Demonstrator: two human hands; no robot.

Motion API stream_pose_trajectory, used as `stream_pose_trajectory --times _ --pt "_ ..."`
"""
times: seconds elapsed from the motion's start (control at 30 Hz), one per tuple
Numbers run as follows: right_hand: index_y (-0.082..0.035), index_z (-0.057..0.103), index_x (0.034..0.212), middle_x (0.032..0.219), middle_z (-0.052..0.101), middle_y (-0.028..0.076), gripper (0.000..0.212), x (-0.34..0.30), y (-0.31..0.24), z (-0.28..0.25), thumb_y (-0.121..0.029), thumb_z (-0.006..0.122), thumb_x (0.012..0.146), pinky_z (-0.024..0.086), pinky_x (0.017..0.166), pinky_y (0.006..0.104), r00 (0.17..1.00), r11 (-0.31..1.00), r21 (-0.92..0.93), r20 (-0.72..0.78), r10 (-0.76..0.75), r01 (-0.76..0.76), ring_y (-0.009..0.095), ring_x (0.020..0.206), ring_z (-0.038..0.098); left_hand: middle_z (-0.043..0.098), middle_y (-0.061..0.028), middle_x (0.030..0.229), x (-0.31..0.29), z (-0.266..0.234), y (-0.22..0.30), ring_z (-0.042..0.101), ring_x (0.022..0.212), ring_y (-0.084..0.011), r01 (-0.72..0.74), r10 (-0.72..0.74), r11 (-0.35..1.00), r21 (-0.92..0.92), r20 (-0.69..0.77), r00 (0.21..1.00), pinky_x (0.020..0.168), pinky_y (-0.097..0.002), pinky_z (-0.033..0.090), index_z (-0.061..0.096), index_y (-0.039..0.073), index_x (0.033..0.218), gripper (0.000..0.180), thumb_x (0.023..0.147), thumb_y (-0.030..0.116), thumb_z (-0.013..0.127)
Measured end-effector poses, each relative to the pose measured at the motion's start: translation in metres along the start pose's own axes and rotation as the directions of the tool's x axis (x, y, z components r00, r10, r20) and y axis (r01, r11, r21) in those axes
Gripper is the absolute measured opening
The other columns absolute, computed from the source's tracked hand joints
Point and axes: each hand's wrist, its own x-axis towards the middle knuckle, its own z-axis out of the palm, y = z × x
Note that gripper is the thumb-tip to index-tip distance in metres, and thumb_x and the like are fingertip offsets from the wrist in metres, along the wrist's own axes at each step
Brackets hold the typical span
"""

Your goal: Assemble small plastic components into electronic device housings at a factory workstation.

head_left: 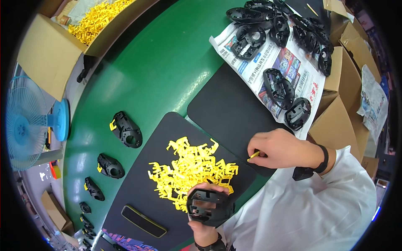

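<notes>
My left hand is wrapped around a black plastic mouse shell, its hollow side with cut-outs facing up. Between the thumb and fingertips of my right hand, a small yellow plastic part is pinched, held to the right of the shell and apart from it. A heap of similar yellow parts lies on the black mat, just beyond my left hand. Along the green table to the left runs a line of black mouse shells; the nearer ones each have a yellow part at one side.
Newspaper at the far right carries several black shells. Cardboard boxes stand beside it. A dark phone rests on the mat's near left. Beyond the green table are a blue fan and a carton of yellow parts.
</notes>
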Motion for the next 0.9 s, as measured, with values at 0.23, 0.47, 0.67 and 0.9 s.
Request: stream_pose_trajectory --times 0.23,0.47,0.67,0.9 --pt "-0.014 0.066 0.100 0.086 0.069 0.003 0.016 0.010 -0.037 -0.022 -0.017 0.070 0.084 0.053 0.059 0.0316 0.992 0.913 0.390 -0.014 -0.127 0.123 0.023 0.069 0.066 0.060 -0.0234 0.112 0.008 0.000 -0.002 0.062 0.103 -0.0313 -0.021 0.026 0.997 0.080 -0.055 0.998 0.090 -0.0415 0.051 0.046 -0.001 0.124 0.093 0.065 0.064 0.079" --pt "-0.013 0.068 0.107 0.099 0.069 0.003 0.023 0.015 -0.064 -0.004 -0.007 0.067 0.084 0.055 0.070 0.0287 0.899 0.721 0.538 -0.223 -0.378 0.437 0.020 0.087 0.068 0.061 -0.0200 0.114 0.012 0.012 -0.001 0.062 0.104 -0.0280 -0.205 0.262 0.944 0.257 -0.209 0.942 0.088 -0.0377 0.052 0.045 -0.002 0.125 0.108 0.050 0.066 0.083" --pt "-0.011 0.068 0.106 0.102 0.069 0.002 0.029 0.014 -0.060 0.016 -0.001 0.070 0.079 0.056 0.073 0.0316 0.816 0.656 0.487 -0.384 -0.431 0.576 0.020 0.087 0.068 0.060 -0.0185 0.113 0.015 0.013 -0.004 0.062 0.105 -0.0278 -0.347 0.461 0.789 0.507 -0.115 0.880 0.089 -0.0377 0.052 0.046 -0.002 0.126 0.107 0.051 0.064 0.085" --pt "-0.012 0.069 0.105 0.099 0.065 0.001 0.031 0.008 -0.056 0.011 -0.004 0.073 0.076 0.056 0.066 0.0282 0.821 0.730 0.391 -0.373 -0.431 0.561 0.018 0.078 0.067 0.059 -0.0178 0.111 0.020 0.012 -0.009 0.063 0.100 -0.0271 -0.370 0.493 0.726 0.580 -0.063 0.868 0.086 -0.0375 0.052 0.047 -0.002 0.126 0.108 0.052 0.069 0.081"
